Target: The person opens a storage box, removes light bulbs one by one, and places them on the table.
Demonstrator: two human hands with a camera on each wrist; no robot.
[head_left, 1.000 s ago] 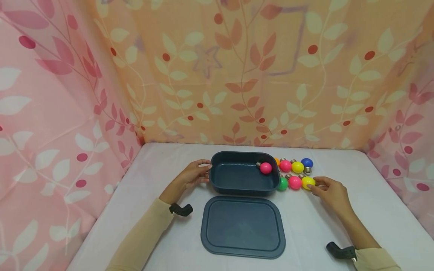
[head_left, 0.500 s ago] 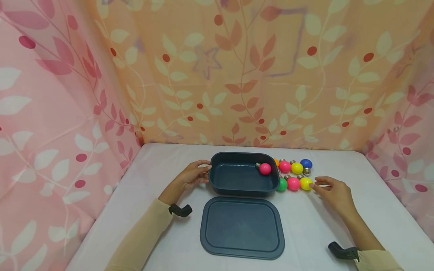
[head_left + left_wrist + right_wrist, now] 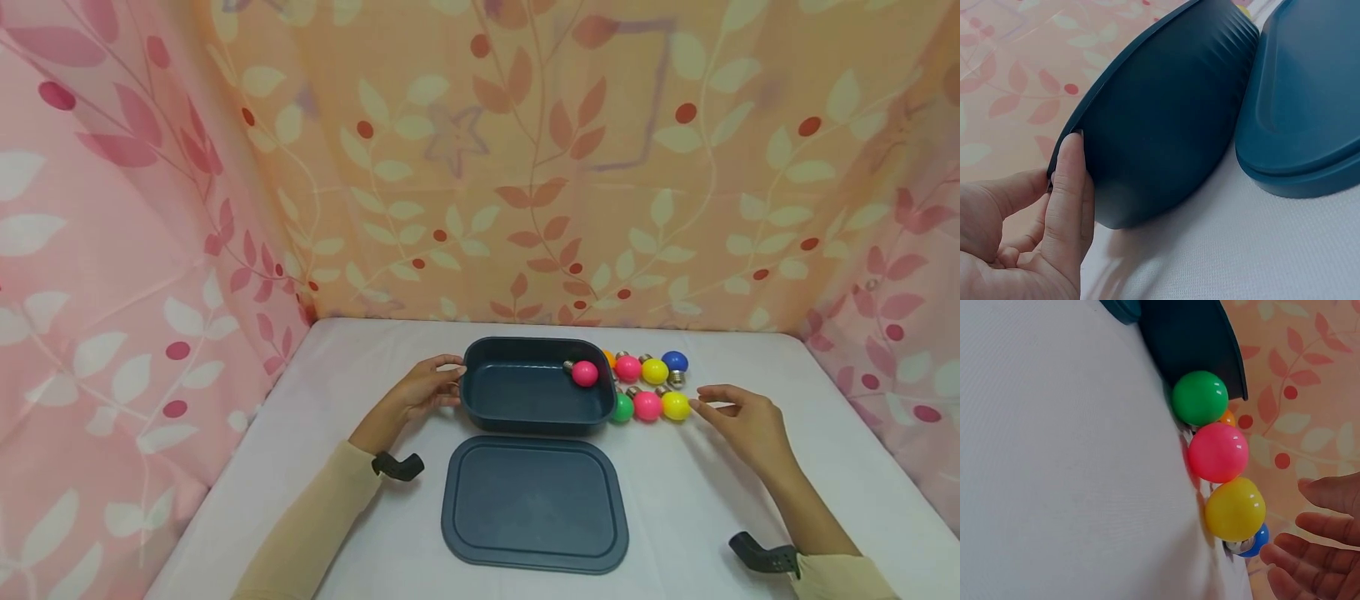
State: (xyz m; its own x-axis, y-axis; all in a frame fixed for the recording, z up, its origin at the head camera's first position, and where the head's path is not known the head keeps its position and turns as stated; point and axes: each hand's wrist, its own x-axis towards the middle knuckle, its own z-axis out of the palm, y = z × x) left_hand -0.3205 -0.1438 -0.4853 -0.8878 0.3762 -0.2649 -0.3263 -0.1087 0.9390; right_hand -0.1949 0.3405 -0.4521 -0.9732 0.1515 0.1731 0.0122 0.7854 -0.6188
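My left hand (image 3: pixel 426 389) pinches the left rim of a dark blue plastic container (image 3: pixel 525 398), its fingers against the outer wall in the left wrist view. One pink light bulb (image 3: pixel 585 373) lies inside, near the right end. Beside the container's right end, a front row holds a green bulb (image 3: pixel 622 407), a second pink bulb (image 3: pixel 647 406) and a yellow bulb (image 3: pixel 676 406). Just right of that yellow bulb is my right hand (image 3: pixel 746 425), fingers loosely extended and holding nothing; the right wrist view shows the fingers (image 3: pixel 1322 528) spread apart from the bulbs.
Behind the front row lie an orange bulb (image 3: pixel 609 359), partly hidden, another pink bulb (image 3: pixel 627 367), another yellow bulb (image 3: pixel 654 371) and a blue bulb (image 3: pixel 675 361). A flat matching lid (image 3: pixel 535 504) rests on the white cloth in front of the container. Patterned curtains (image 3: pixel 450 167) enclose the table.
My right fingers were at the yellow bulb of the front row and have drawn off slightly to the right, leaving it in line. The left hand keeps its hold on the container.
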